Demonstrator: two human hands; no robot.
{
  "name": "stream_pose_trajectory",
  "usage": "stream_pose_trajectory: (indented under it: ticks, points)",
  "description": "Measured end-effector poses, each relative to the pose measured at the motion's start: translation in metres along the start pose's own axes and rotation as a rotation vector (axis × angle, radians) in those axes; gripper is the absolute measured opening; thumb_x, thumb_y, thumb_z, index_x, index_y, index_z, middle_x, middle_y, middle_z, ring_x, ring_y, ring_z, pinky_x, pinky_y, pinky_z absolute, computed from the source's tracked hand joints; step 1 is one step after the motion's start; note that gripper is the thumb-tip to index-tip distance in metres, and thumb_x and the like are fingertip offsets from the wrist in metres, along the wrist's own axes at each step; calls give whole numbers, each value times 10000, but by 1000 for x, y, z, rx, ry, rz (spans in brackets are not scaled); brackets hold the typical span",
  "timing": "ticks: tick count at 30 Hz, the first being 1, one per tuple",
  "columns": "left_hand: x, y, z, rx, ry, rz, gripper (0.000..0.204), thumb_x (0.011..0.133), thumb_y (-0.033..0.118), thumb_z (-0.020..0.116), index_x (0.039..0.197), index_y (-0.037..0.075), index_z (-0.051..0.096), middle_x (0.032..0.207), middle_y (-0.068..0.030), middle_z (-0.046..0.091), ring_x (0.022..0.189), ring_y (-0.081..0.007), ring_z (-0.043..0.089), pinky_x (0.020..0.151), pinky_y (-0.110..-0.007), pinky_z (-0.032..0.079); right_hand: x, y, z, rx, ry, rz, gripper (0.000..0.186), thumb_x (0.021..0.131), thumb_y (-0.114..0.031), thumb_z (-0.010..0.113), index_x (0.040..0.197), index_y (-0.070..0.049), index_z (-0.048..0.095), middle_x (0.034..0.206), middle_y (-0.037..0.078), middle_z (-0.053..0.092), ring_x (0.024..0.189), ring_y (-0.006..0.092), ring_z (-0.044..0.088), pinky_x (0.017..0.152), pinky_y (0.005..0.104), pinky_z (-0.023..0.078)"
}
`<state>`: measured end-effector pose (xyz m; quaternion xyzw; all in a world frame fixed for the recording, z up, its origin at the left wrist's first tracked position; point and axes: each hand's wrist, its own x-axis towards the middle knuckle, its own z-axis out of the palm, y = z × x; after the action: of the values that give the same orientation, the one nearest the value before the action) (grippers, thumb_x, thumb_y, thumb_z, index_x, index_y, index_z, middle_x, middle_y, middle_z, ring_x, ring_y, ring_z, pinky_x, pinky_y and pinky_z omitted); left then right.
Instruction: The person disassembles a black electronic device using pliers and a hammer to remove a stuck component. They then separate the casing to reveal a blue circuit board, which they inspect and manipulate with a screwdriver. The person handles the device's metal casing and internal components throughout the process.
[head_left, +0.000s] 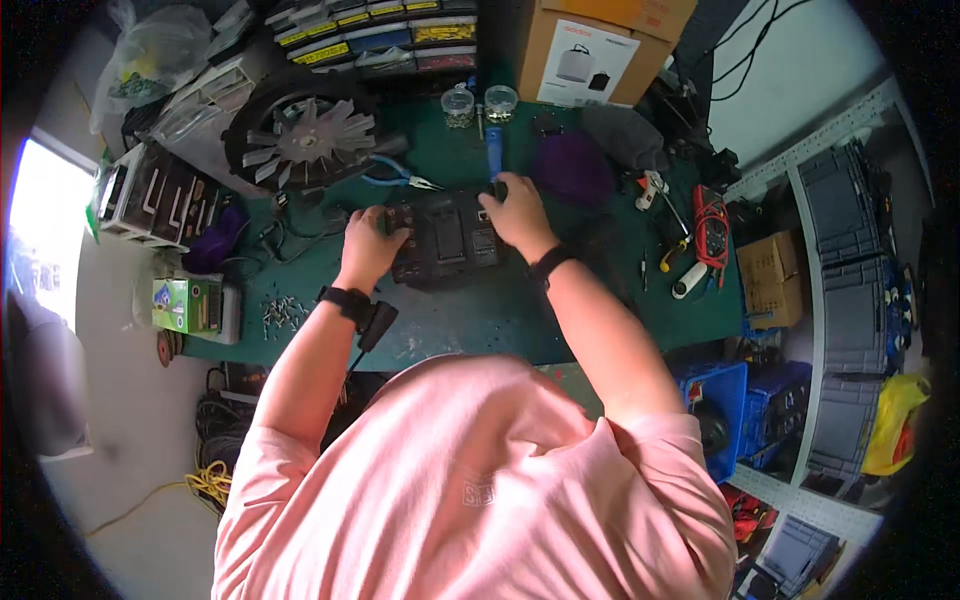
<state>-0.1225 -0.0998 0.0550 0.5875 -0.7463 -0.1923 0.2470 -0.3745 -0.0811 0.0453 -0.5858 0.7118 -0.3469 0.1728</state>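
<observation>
A black, box-shaped device with a recessed rectangular panel on top lies on the green bench mat. My left hand is closed around its left end, thumb toward the top. Its far right corner is gripped by my right hand, fingers curled over the edge. Just beyond the device are pliers with blue handles, their jaws spread. A blue-handled tool stands close past my right fingers. Parts of the device's ends are hidden under my hands.
Loose screws lie at the left front. A large fan sits far left. Two clear jars and a cardboard box stand at the back. To the right are a purple cloth and a red multimeter.
</observation>
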Motion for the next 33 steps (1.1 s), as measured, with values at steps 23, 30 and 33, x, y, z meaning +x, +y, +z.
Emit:
stream_pose_trajectory:
  ticks: [23, 30, 33]
  points:
    - [30, 95, 10, 282, -392, 431, 735, 547, 244, 885, 1176, -16, 608, 1285, -174, 524, 1168, -378, 499, 985, -444, 434, 44, -26, -18, 1030, -54, 317, 175, 832, -103, 724, 817, -74, 552, 646, 19, 555, 495, 116, 488, 464, 268, 389]
    - [1, 85, -4, 246, -155, 389, 586, 571, 189, 868, 1060, -3, 607, 1195, -187, 545, 1072, -387, 536, 929, -449, 455, 18, 14, -68, 1654, 225, 307, 174, 851, -92, 645, 733, -98, 517, 572, -4, 462, 494, 149, 461, 510, 299, 360]
    - [-2, 80, -11, 217, -148, 318, 549, 580, 186, 862, 1020, -7, 596, 1152, -204, 565, 1035, -403, 548, 902, -451, 464, 3, 57, -79, 1945, 392, 466, 178, 840, -122, 606, 732, -116, 465, 638, -14, 406, 567, 143, 382, 565, 323, 354]
